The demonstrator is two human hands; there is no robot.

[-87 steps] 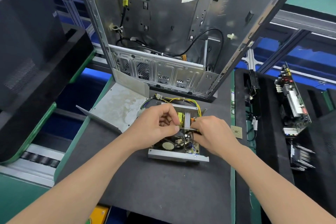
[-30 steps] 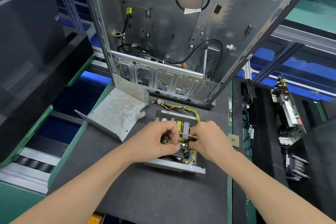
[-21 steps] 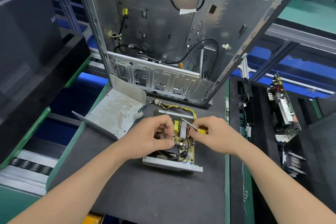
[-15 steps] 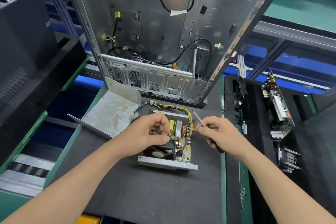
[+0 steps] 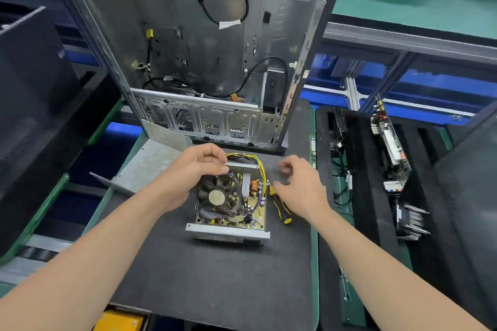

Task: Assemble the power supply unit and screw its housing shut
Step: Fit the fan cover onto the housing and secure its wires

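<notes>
Both forearms reach in from the near edge and converge over the black mat (image 5: pixel 215 277). The left hand (image 5: pixel 196 169) is turned palm down, with its wrist bent inward and its knuckles raised. The right hand (image 5: pixel 301 185) is held level and a little lower.

The open power supply unit (image 5: pixel 231 199) lies on the mat between the two hands. Its far edge is under the left fingertips, and its right side is just beside the right hand's thumb. The fan (image 5: pixel 217 196) sits just below the left hand's thumb. The yellow wire bundle (image 5: pixel 255 164) arches out of the unit between the hands.

The left hand's fingers are curled, and its thumb and forefinger pinch the thin metal rim at the unit's far edge. The right hand's fingers are loosely bent and spread. It hovers over the mat and grips nothing that can be made out, though its fingertips are blurred.

A black-and-yellow screwdriver (image 5: pixel 279 207) lies on the mat under the right palm, apart from the fingers. The bent metal housing cover (image 5: pixel 150 164) lies left of the left wrist. An open computer case (image 5: pixel 201 48) stands beyond both hands.
</notes>
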